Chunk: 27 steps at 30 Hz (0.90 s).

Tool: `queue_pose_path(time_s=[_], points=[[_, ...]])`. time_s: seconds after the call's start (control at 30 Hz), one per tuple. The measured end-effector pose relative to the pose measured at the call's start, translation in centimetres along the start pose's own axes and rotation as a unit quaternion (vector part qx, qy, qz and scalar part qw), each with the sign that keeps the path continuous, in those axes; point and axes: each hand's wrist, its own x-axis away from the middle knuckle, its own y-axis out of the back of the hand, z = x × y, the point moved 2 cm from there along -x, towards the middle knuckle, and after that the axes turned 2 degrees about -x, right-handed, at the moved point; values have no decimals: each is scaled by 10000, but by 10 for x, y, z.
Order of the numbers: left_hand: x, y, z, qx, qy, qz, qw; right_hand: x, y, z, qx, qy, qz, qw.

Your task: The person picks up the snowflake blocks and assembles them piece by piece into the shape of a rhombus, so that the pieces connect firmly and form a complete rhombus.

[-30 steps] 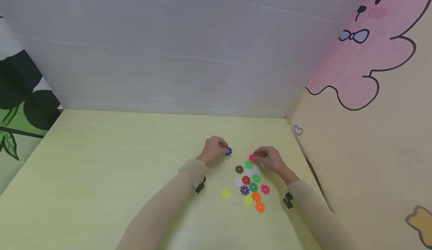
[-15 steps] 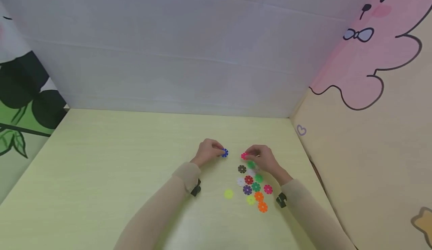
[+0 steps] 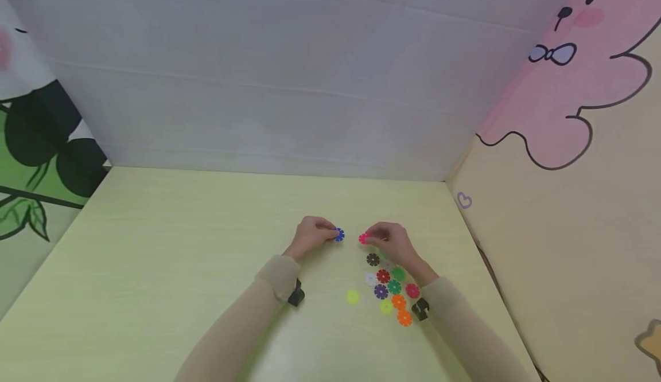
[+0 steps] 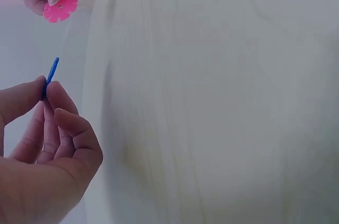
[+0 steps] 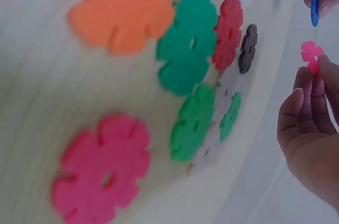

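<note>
My left hand (image 3: 311,237) pinches a blue notched disc (image 3: 339,234) between thumb and fingertips; in the left wrist view the disc (image 4: 52,73) shows edge-on. Facing it, my right hand (image 3: 395,244) pinches a pink notched disc (image 3: 364,238), whose flat side (image 4: 61,8) shows in the left wrist view. A small gap separates the two discs. In the right wrist view the pink disc (image 5: 311,53) stands up from the fingertips, below the blue one (image 5: 315,11).
Several loose discs lie below my right hand, among them a black one (image 3: 373,260), a red one (image 3: 383,276) and an orange one (image 3: 404,318). A yellow disc (image 3: 352,297) lies apart to their left. Walls border the table (image 3: 181,244) at the back and right.
My right hand has moved left with the pink disc, closer to the blue one. My left hand has shifted slightly left and down in the view, which has also turned a little.
</note>
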Motion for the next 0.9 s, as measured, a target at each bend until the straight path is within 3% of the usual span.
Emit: queue_pose_path(time_s=[0.17,0.5,0.7,0.9], points=[[6,12,5,535,143,-70,9984,-3,-9,8,-148,183,8,9997],[21,31,7,736,230,-194,9968,-12,-29,31,-202,445,-1,9988],[31,36,3,989,226,-236,9946,-15,-39,42,-232,411,23,9989],[34,37,7,1135,215,-250,9930,-14,-44,47,-376,511,30,9980]])
